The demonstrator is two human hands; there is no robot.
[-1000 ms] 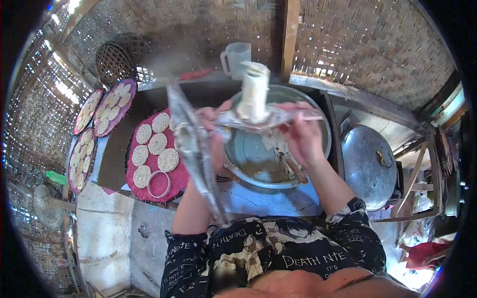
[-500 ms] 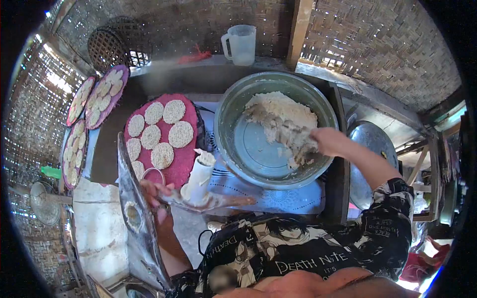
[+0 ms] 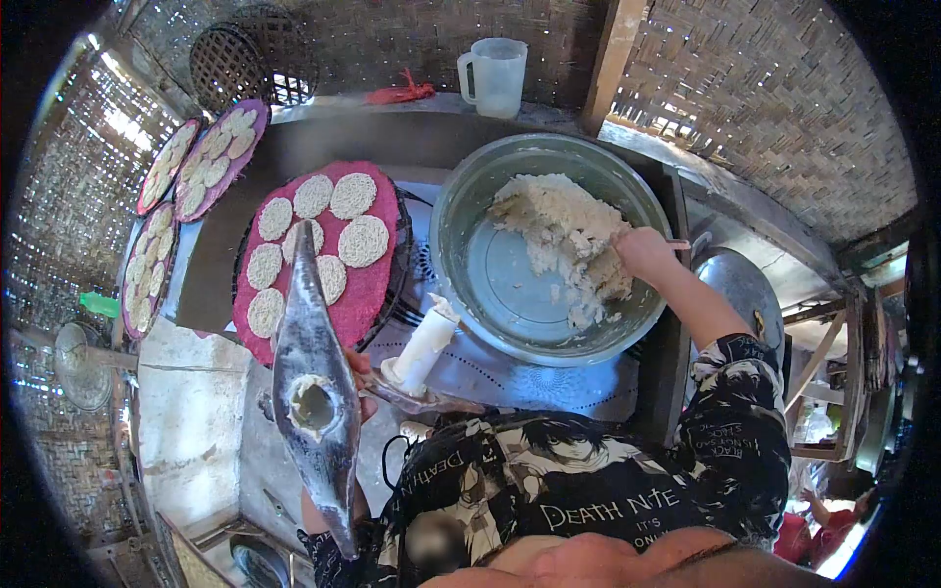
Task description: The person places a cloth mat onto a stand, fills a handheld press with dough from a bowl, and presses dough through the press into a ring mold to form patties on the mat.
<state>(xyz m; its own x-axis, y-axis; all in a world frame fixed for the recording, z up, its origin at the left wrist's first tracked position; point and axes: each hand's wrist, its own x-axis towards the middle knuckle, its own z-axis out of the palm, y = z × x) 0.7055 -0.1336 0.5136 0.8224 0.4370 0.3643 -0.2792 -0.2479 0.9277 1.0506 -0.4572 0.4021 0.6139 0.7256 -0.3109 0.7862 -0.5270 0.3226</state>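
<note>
My left hand is closed on a wooden dough press, partly hidden behind its parts. The dark, pointed upper board has a round hole, with pale dough at its rim. Beside it, a white cylinder smeared with dough stands out from the second wooden piece. My right hand is closed around a thin-handled utensil at the right of the big green basin. Its working end is hidden in the crumbly pale dough.
Left of the basin, a pink round tray bears several noodle-textured rounds. More laden trays lean at the far left. A plastic jug and a red bag sit on the back ledge. A metal lid is at right.
The dark board has swung right and turned its hole toward me, now overlapping the pink tray. My right hand stays at the dough, and the utensil's handle end now shows.
</note>
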